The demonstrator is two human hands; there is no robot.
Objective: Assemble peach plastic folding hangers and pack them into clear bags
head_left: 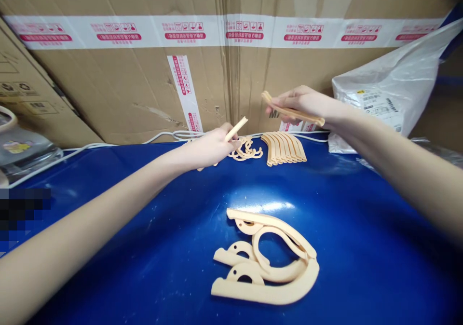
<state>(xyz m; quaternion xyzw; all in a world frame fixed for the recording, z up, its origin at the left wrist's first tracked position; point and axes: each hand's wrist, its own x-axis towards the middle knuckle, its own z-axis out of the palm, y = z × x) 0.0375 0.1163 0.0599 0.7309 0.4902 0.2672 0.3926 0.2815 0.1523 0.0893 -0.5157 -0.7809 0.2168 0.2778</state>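
Note:
My left hand (211, 147) is closed round a cream plastic strip (236, 128) that sticks up and to the right from its fingers. My right hand (302, 103) is raised near the cardboard wall and grips a longer curved cream plastic piece (294, 113). Between and below the hands, on the blue sheet (144, 248), lie a small heap of cream hook parts (248, 150) and a neat row of several curved cream strips (284, 147). Nearer to me sits a pile of assembled cream hanger pieces (265, 260).
Big cardboard boxes (144, 84) with red-and-white tape form a wall at the back. A white cable (108, 145) runs along their foot. A clear plastic bag (390, 88) with a label lies at the right. A clear container (18, 146) stands at the far left.

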